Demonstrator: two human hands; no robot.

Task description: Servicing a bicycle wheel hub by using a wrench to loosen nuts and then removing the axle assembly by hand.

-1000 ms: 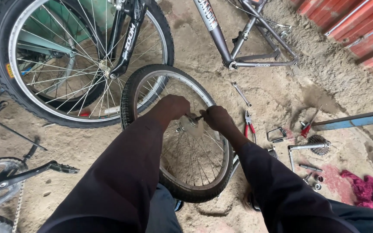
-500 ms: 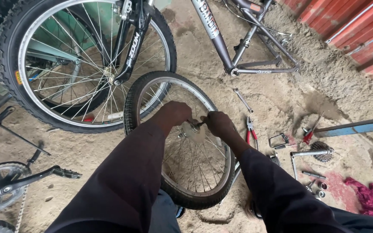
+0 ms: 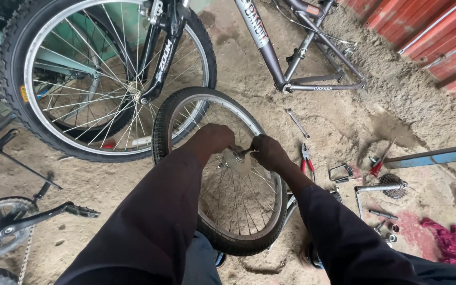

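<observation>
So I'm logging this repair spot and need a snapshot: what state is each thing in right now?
Loose wheel: off the bike, propped upright on sand, tyre still on.
Left hand: closed at the wheel's hub.
Right hand: closed at the hub, gripping a small tool.
Grey bike frame: rear wheel missing.
Front wheel: mounted in its fork.
Red-handled pliers: lying flat, shut.
Spanner: lying on sand.
Pink rag: crumpled.

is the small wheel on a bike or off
Off. The small wheel stands alone on the sand, in no frame or fork, with the left hand and right hand at its hub.
</observation>
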